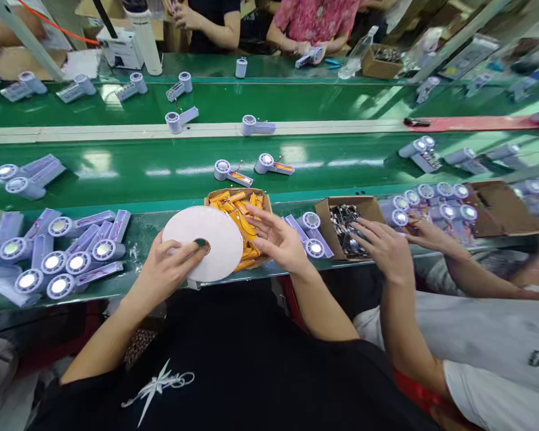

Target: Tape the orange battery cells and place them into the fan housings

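Observation:
My left hand (170, 263) grips a flat white roll (193, 230) with a small core hole. Its fingers lie across the roll's face, tips at the hole. My right hand (281, 239) is open, fingers apart, over the right side of a cardboard box (268, 200) full of orange wrapped pieces (240, 209) that look like small battery cells. I see nothing in that hand. The roll covers the box's lower left part. Just right of my right hand stand light purple fan-like housings (312, 221) with round ends and long handles.
More purple housings (78, 260) crowd the bench at left. Two others with orange pieces inside (265, 163) sit on the green belt (161, 161). A co-worker's hand (388, 245) reaches over a box of small dark parts (344, 221) at right. People sit across the line.

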Demonstrator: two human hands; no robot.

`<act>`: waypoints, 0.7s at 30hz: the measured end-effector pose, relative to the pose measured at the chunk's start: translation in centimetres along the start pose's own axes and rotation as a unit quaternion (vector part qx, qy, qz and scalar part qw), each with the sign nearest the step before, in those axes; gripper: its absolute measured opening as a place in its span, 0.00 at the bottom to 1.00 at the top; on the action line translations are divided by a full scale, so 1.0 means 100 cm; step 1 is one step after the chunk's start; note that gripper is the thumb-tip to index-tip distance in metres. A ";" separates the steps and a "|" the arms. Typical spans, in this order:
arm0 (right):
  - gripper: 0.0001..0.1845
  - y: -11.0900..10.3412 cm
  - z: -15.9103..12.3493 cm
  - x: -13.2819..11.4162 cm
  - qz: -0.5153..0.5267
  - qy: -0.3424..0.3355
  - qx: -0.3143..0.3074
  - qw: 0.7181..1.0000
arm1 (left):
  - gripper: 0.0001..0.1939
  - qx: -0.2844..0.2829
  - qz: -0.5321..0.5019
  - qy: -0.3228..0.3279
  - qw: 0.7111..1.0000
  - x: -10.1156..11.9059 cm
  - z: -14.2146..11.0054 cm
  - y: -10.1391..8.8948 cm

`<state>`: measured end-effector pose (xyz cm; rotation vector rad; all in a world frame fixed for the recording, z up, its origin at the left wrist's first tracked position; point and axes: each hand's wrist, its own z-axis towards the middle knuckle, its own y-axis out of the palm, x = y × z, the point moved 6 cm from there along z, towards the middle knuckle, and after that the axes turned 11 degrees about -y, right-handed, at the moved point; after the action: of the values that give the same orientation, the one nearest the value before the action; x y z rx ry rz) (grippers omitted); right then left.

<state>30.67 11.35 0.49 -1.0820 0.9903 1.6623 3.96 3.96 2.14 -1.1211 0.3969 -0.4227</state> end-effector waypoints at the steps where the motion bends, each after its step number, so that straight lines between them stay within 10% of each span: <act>1: 0.36 -0.002 0.008 -0.001 -0.026 0.026 -0.026 0.999 | 0.27 -0.009 0.015 0.025 1.000 -0.002 0.004 -0.003; 7: 0.35 -0.015 0.025 0.000 -0.108 0.143 -0.120 0.977 | 0.29 0.026 0.036 0.057 0.997 0.001 0.014 -0.012; 15: 0.32 -0.047 -0.015 0.033 0.056 -0.006 0.309 0.949 | 0.26 0.009 -0.019 -0.075 0.997 0.053 0.005 0.015; 21: 0.37 -0.060 0.034 0.011 0.024 -0.109 0.316 0.942 | 0.29 -0.050 -0.068 -0.037 0.996 0.036 0.052 0.027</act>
<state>35.34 16.44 -0.44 -0.4385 1.2837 1.3150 10.03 7.16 1.29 -1.2627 0.2800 -0.4838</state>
